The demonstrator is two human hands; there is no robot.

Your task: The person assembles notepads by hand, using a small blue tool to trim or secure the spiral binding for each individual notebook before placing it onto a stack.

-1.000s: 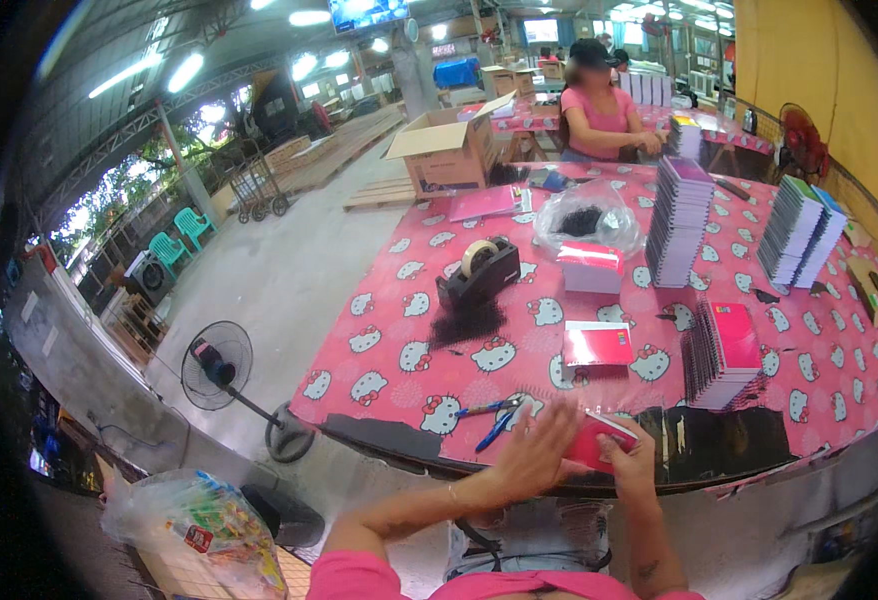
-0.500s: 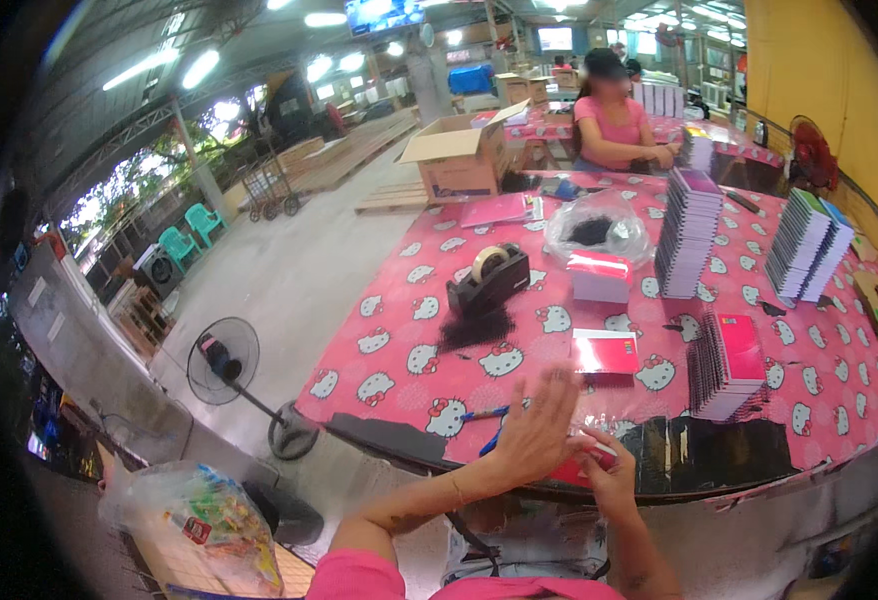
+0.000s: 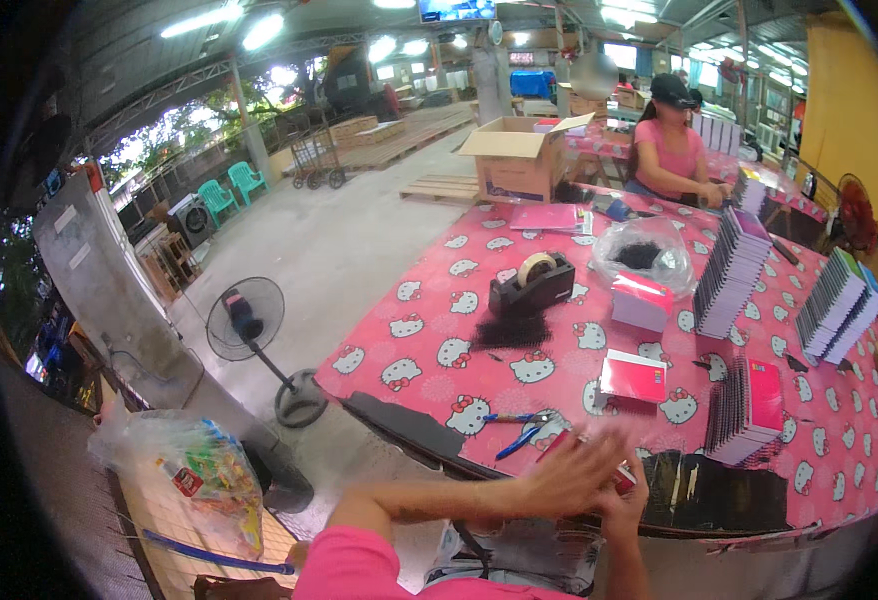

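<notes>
Red notebook [image 3: 626,481] sits at the near edge of the tabletop [image 3: 399,345], fingers of the right hand [image 3: 620,503] apparently clamped on it, left hand [image 3: 571,475] blurred across it, finger grip unreadable; loose right pinch could drop it floorward.

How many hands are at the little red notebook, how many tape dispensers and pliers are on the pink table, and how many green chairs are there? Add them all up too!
Hands at the red notebook: 2, left hand and right hand
Tape dispensers: 1
Pliers: 1 pair
Green chairs: 2
Total: 6
</notes>
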